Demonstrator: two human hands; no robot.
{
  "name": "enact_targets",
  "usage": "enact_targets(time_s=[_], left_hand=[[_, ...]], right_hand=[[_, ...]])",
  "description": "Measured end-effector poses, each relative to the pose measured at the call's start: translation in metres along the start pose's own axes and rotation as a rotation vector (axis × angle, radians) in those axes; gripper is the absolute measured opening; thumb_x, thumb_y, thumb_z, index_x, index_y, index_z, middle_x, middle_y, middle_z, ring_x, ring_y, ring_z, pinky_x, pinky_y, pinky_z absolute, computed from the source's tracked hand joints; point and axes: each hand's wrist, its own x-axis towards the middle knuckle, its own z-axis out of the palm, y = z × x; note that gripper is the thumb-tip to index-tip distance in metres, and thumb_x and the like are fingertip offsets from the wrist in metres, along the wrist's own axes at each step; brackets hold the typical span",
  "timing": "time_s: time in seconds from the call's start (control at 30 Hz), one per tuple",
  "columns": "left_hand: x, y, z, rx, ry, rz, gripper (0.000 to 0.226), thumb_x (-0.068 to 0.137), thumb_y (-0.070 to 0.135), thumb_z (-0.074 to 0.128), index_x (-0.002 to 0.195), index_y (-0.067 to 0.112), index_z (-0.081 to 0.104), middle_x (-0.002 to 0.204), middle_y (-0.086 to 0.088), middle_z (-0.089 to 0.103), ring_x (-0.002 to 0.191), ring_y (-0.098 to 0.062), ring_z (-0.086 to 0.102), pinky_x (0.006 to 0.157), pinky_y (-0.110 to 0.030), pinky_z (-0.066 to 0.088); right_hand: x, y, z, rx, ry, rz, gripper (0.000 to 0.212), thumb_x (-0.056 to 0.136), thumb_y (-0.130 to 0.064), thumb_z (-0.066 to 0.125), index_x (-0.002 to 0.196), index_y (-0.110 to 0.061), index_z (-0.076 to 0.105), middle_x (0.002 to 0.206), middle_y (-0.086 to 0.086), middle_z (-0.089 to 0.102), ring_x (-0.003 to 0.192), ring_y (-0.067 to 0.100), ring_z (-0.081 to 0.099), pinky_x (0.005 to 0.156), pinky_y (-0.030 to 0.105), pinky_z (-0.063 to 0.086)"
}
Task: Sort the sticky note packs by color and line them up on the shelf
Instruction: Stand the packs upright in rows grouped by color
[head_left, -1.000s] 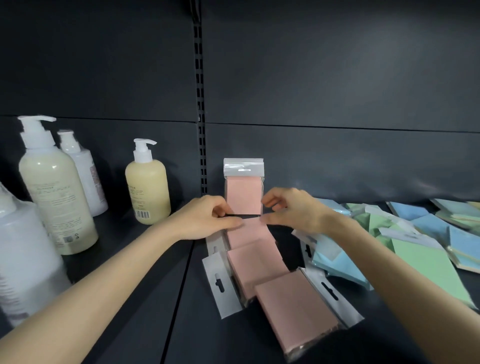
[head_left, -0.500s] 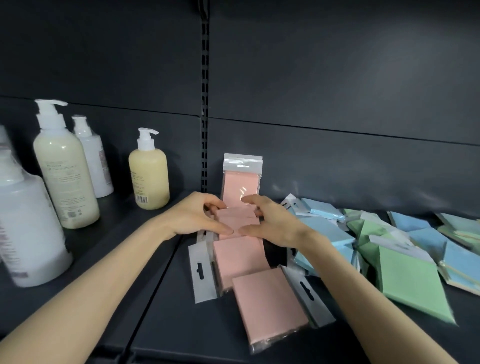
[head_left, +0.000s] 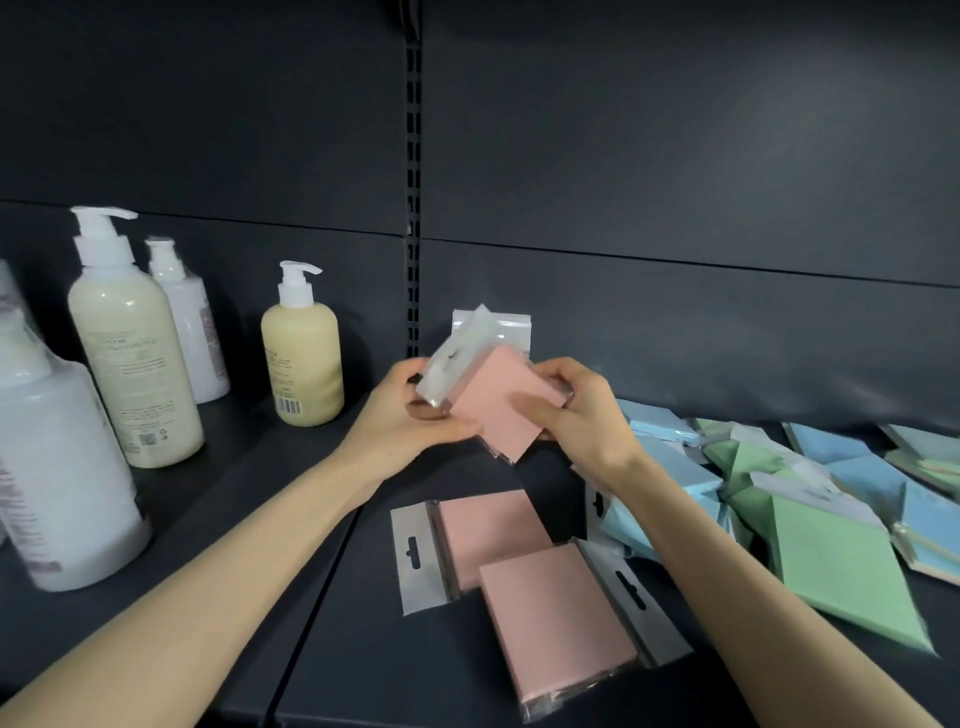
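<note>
I hold a pink sticky note pack (head_left: 501, 402) tilted above the shelf (head_left: 332, 639). My left hand (head_left: 410, 410) grips its left side near the white hang tab, and my right hand (head_left: 576, 410) grips its right edge. Behind it another pink pack (head_left: 511, 327) stands upright against the back wall, mostly hidden. Two more pink packs (head_left: 491, 527) (head_left: 558, 618) lie flat in front. To the right lies a loose heap of blue packs (head_left: 670, 462) and green packs (head_left: 841, 566).
Several pump bottles stand on the left part of the shelf: a cream one (head_left: 304, 358) nearest my hands, a taller cream one (head_left: 132, 358), white ones (head_left: 62, 473) further left. A slotted upright (head_left: 413, 208) runs up the dark back wall.
Both hands have lifted one pink pack off the row on the shelf and tilted it in the air; two pink packs stay flat below.
</note>
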Motion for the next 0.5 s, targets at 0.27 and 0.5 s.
enact_targets(time_s=[0.27,0.5], left_hand=[[-0.0035,-0.0013,0.0034,-0.175,-0.038,0.036,0.031,0.079,0.004,0.072,0.109,0.013,0.065,0.096,-0.011,0.071,0.089,-0.019,0.069,0.078,-0.028,0.058],[-0.0013,-0.0049,0.0061,0.034,0.019,0.184,0.021,0.083,0.013,0.070,0.102,0.021,0.066,0.088,-0.002,0.069,0.083,-0.014,0.067,0.075,-0.033,0.059]], right_hand=[[-0.0048,-0.0007,-0.0029,-0.011,-0.044,-0.001,0.036,0.085,-0.013,0.068,0.116,-0.015,0.051,0.098,0.006,0.067,0.088,0.014,0.067,0.081,0.028,0.054],[-0.0059,0.0015,-0.0023,-0.153,-0.088,0.037,0.031,0.084,-0.011,0.066,0.108,-0.014,0.046,0.107,0.004,0.066,0.084,0.016,0.064,0.080,0.027,0.053]])
